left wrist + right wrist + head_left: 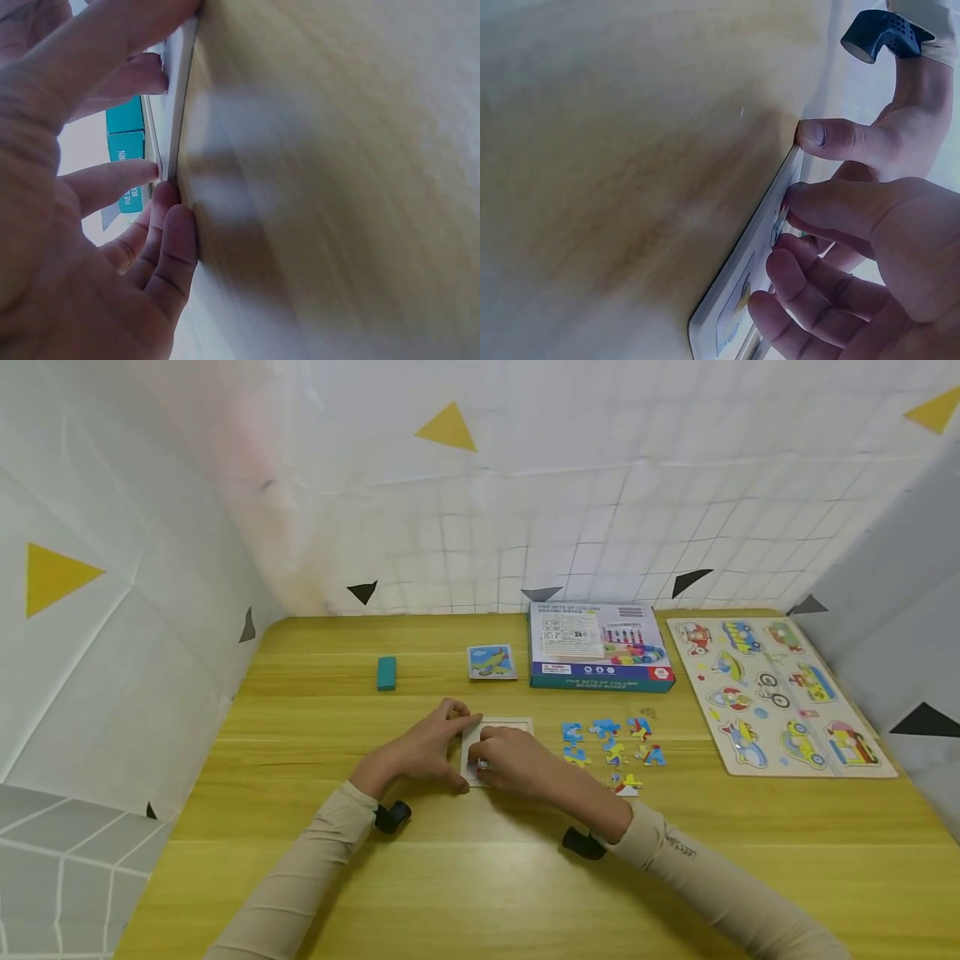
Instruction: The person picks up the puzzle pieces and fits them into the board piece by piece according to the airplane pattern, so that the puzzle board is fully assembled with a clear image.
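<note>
A small, light-coloured puzzle tray point(528, 724) lies on the table between both hands. My left hand point(423, 747) spans its left side, thumb at the near corner and fingertips at the far one; the left wrist view shows fingers point(174, 247) right against the tray's edge. Over the tray, my right hand point(519, 763) pinches a small puzzle piece point(482, 767) with a bit of red, mostly hidden by the fingers. In the right wrist view, a printed picture point(736, 307) shows on the tray's border. Several loose jigsaw pieces point(615, 752), blue, yellow and red, are spread right of the right hand.
Behind the hands lie a teal block point(386, 673) and a square airplane picture point(491, 662). A beaded-box carton point(600, 647) stands at the back, and a wooden vehicle puzzle board point(761, 739) lies at the right.
</note>
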Tool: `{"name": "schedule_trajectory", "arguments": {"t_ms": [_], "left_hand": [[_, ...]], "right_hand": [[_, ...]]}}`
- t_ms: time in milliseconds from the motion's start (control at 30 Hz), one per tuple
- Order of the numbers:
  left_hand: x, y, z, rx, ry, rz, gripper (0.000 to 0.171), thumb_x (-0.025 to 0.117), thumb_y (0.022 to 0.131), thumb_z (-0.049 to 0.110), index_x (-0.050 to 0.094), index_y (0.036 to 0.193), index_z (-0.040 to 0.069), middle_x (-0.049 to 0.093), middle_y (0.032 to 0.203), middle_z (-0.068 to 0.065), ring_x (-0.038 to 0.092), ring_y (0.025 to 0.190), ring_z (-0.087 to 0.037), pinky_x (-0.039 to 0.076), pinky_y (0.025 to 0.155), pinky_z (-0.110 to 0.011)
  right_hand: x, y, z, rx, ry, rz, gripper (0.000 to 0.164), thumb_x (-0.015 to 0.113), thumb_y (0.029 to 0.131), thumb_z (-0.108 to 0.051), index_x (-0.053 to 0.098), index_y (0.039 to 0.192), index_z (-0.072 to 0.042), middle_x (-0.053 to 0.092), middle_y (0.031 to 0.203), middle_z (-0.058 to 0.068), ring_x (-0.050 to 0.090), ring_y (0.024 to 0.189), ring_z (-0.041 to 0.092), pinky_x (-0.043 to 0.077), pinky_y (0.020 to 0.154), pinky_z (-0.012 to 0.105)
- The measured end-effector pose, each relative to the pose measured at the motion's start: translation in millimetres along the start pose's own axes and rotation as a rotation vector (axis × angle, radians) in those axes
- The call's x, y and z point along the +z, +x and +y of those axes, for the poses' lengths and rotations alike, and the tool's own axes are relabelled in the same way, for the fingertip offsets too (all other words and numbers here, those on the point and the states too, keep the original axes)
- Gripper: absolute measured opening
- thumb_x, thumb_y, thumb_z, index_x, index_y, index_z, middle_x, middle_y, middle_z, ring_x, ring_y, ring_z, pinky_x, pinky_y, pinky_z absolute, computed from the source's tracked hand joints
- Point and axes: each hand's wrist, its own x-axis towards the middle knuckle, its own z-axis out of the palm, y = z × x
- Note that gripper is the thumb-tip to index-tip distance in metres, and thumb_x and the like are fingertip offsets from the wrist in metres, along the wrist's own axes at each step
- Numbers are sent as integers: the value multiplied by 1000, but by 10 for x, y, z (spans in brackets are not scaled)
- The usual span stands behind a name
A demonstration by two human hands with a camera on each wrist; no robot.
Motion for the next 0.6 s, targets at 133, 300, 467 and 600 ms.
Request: {"name": "schedule_trajectory", "arguments": {"t_ms": [133, 300, 467, 600], "left_hand": [[0, -25, -10, -1, -6, 1, 107, 94, 68, 31, 37, 155, 7, 32, 141, -8, 42, 118, -22, 40, 101, -37], [-7, -83, -32, -44, -24, 17, 108, 95, 66, 31, 38, 155, 10, 32, 142, -7, 43, 119, -22, 41, 101, -37], [-2, -45, -41, -35, -25, 14, 109, 95, 66, 33, 37, 155, 10, 31, 143, -6, 42, 121, -23, 39, 104, -38], [15, 11, -10, -37, -9, -3, 108, 94, 66, 34, 37, 156, 11, 30, 143, -6, 41, 120, -22, 39, 104, -38]], "right_hand": [[5, 9, -18, 16, -11, -2, 14, 75, 88, -12, 77, 102, -11, 64, 89, 1, 55, 77, 14, 49, 72, 31], [-77, 5, -55, 3, -23, 30, 20, 77, 88, -17, 76, 106, -9, 63, 92, 4, 55, 79, 15, 48, 71, 31], [-285, -164, -12, 44, -10, 64, 24, 78, 88, -15, 75, 110, -7, 64, 96, 8, 57, 80, 18, 48, 69, 31], [-405, -370, 80, 100, -16, 111, 24, 79, 86, -14, 76, 109, -7, 64, 96, 6, 57, 80, 17, 49, 69, 31]]}}
